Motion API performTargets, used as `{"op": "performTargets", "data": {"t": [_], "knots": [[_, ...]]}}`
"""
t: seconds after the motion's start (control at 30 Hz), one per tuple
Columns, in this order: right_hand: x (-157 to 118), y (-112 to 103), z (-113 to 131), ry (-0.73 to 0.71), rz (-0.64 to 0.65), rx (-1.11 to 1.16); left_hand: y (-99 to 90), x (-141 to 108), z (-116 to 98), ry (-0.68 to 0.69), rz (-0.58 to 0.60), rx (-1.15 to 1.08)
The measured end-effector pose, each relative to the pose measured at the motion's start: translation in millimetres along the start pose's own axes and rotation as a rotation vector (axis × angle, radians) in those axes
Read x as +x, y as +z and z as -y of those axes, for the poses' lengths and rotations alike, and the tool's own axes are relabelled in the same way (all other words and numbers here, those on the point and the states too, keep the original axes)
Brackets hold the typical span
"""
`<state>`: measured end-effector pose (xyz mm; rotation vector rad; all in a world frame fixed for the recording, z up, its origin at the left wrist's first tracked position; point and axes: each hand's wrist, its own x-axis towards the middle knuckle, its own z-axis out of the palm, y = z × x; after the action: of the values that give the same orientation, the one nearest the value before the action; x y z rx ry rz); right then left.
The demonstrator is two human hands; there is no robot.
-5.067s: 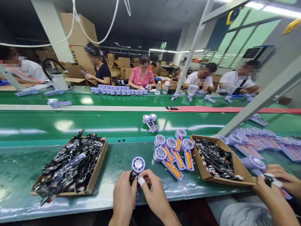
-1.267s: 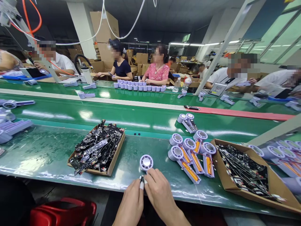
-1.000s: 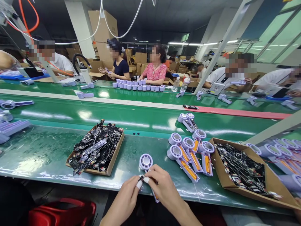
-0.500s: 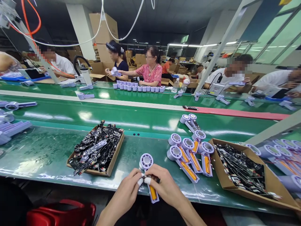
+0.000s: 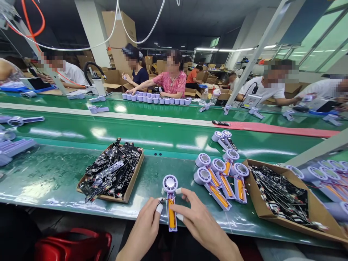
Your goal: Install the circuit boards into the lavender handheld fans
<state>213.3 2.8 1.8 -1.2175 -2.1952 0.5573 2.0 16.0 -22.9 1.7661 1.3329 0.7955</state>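
A green workbench [image 5: 59, 177] is seen at the near side. At its left end, several purple parts [image 5: 20, 148] are laid together. To the right of them, a carton tray [image 5: 133, 176] filled with black circuit boards is placed. In the near middle, one purple fan body [image 5: 170, 183] is laid with its round head to the far side. Near it, to the right, five similar fan bodies [image 5: 218, 165] are grouped, just beside a second carton tray [image 5: 257, 206] with boards. More fan bodies [image 5: 315, 173] are crowded at the far right. On the green belt [image 5: 130, 130] beyond, two board-fitted fan bodies [image 5: 226, 135] are placed side by side
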Motion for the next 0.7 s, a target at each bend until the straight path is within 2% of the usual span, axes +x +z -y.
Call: {"op": "performTargets", "data": {"t": [0.13,0.23,0.33,0.43,0.57,0.7], "knots": [[16,1,0,-0.106,-0.063,0.026,2.7,-3,-1,-0.054,-0.084,-0.093],[27,8,-1,-0.178,-0.127,0.051,3.3,-6,-9,-0.075,-0.063,-0.138],[34,18,-2,-0.224,-0.113,0.082,3.1,-7,-15,-0.088,-0.017,-0.147],[35,25,-6,-0.168,-0.099,0.109,3.2,-8,-15,-0.148,0.025,-0.204],[31,26,-5,-0.035,-0.147,0.147,5.2,-7,-10,-0.217,0.037,-0.308],[29,23,2,-0.075,-0.145,0.175,6.5,-5,-11,-0.216,0.008,-0.312]]}}
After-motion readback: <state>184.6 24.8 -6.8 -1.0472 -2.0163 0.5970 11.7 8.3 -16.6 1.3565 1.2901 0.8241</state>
